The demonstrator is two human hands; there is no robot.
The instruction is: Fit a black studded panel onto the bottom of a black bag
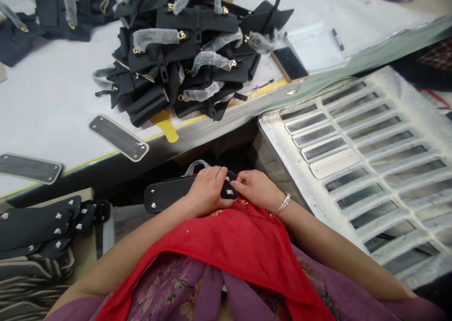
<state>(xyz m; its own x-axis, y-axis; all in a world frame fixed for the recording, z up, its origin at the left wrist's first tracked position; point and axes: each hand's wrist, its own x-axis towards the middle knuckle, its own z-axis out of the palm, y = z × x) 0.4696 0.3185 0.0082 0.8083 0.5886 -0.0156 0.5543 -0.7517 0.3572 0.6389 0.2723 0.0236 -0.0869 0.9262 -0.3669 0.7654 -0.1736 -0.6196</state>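
In front of the red apron (233,236), a black bag base panel (169,192) with rounded ends lies level. Metal studs, some with whitish scraps on them, show near both of its ends. My left hand (208,189) is closed over its right half, the fingers draped across the top. At the panel's right end my right hand (259,189) is curled shut, its thumb pressed by a stud; its other fingertips are hidden. A clear-wrapped handle (197,166) shows behind the panel, and whatever lies beneath is covered.
Black handbags (197,43) with wrapped handles are piled on the white table (52,100). Two grey-backed strips (119,137) lie near its edge. A slotted white rack (353,170) stands right; stacked panels (35,227) fill the left. A phone (290,63) lies by papers.
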